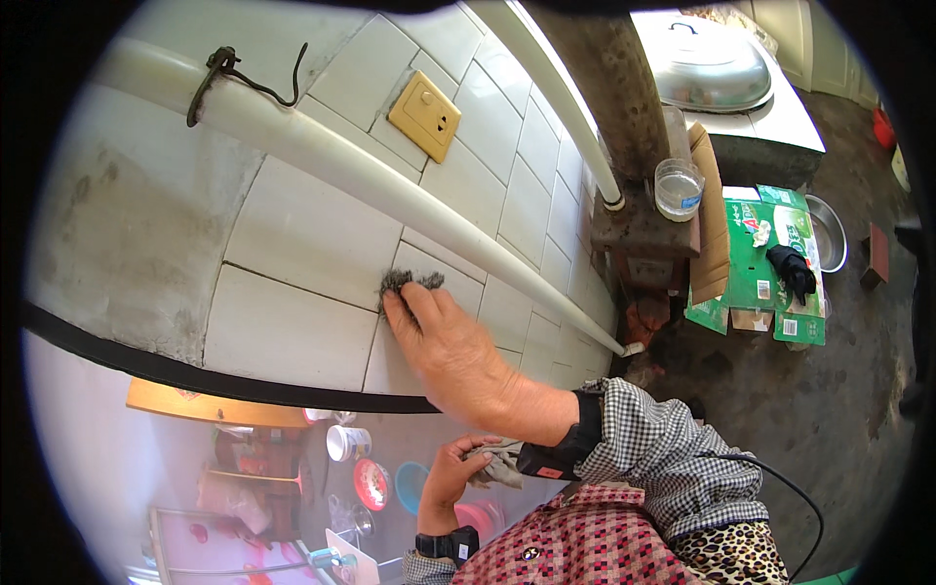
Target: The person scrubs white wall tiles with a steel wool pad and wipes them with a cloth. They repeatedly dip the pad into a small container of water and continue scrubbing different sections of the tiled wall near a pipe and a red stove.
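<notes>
My right hand [457, 358] pinches a dark grey, fibrous scouring pad [398, 281] between thumb and fingers and presses it on the white wall tiles [314, 241], near a grout joint. A long white pipe [409, 212] runs diagonally just above the hand. Lower in the view, my left hand [457, 472] holds a crumpled greyish cloth [501, 464], partly hidden behind the right wrist. Both wrists wear black bands. Beyond the pipe, a yellowed switch and socket plate [425, 117] is set in the tiles.
At right are a stove [643, 234] with a cut plastic bottle [678, 191], flattened green cardboard [749, 256] bearing a black cloth [791, 270], a metal basin [830, 234] and a large domed lid [713, 66]. Lower left are a white bucket [348, 443] and a red bowl [372, 484].
</notes>
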Available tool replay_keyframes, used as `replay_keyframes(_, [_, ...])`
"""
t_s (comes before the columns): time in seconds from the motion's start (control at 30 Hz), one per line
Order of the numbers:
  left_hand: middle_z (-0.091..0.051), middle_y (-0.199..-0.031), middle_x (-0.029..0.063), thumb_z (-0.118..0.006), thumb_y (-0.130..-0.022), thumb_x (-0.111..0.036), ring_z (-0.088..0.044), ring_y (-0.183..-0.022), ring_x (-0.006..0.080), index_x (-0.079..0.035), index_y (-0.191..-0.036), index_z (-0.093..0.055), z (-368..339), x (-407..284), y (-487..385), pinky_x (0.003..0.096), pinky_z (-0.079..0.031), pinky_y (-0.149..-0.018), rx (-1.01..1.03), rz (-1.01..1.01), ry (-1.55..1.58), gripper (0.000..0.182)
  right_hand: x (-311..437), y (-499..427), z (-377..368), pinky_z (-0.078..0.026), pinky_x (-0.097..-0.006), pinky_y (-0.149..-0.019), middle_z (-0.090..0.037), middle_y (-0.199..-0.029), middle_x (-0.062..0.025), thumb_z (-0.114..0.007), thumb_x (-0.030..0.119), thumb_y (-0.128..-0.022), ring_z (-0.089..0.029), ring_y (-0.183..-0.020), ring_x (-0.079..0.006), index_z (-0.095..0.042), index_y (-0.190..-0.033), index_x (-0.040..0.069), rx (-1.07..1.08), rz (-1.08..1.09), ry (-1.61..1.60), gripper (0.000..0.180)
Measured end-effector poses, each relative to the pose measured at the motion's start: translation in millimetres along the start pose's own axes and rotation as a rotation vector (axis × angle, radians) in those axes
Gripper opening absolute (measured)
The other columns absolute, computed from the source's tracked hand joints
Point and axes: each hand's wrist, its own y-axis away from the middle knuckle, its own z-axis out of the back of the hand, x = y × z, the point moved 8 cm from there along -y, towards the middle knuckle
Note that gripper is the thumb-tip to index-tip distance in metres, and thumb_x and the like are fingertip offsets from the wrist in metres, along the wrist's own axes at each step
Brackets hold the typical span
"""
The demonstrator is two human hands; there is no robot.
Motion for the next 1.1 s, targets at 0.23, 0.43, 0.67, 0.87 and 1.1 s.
replay_keyframes(0.23, [-0.070,-0.093,0.0013,-0.070,-0.089,-0.008,-0.064,-0.073,0.0075,-0.001,-0.114,-0.070,1,-14,4,0.0206,-0.052,-0.058,-0.042,-0.158,-0.063,0.026,24,9,-3,-0.051,-0.0375,-0.077,-0.050,-0.108,-0.0168,-0.058,0.005,-0.077,-0.052,-0.091,-0.0305,-0.051,-0.130,-0.010,0.129,0.107,-0.037,0.055])
replay_keyframes(0.43, [-0.071,-0.094,0.0026,-0.073,-0.088,-0.011,-0.065,-0.074,0.0093,-0.002,-0.113,-0.071,8,9,6,0.0213,-0.051,-0.056,-0.074,0.087,-0.021,0.027,9,2,5,-0.051,-0.0364,-0.078,-0.051,-0.109,-0.0175,-0.058,0.005,-0.078,-0.052,-0.091,-0.0314,-0.052,-0.127,-0.012,0.008,0.043,-0.030,0.053])
replay_keyframes(0.67, [-0.072,-0.105,0.0052,-0.072,-0.087,-0.008,-0.067,-0.084,0.0118,0.000,-0.122,-0.067,7,5,4,0.0250,-0.055,-0.069,-0.010,-0.027,0.008,0.036,27,19,-5,-0.050,-0.0344,-0.073,-0.048,-0.105,-0.0139,-0.060,0.009,-0.076,-0.051,-0.087,-0.0268,-0.053,-0.130,-0.011,0.069,0.134,-0.009,0.058])
replay_keyframes(0.87, [-0.071,-0.106,0.0071,-0.071,-0.088,-0.006,-0.068,-0.088,0.0122,0.000,-0.121,-0.067,8,-13,10,0.0264,-0.056,-0.074,-0.179,-0.239,0.145,0.034,49,23,-6,-0.049,-0.0325,-0.072,-0.048,-0.102,-0.0123,-0.060,0.010,-0.078,-0.051,-0.086,-0.0252,-0.052,-0.130,-0.009,0.142,0.334,-0.075,0.056])
replay_keyframes(1.1, [-0.071,-0.104,0.0080,-0.066,-0.090,-0.002,-0.068,-0.088,0.0114,0.002,-0.119,-0.069,7,6,10,0.0238,-0.057,-0.073,0.037,0.006,0.092,0.029,9,8,4,-0.051,-0.0347,-0.074,-0.050,-0.108,-0.0162,-0.057,0.004,-0.078,-0.051,-0.087,-0.0282,-0.053,-0.130,-0.009,-0.041,0.078,-0.042,0.054])
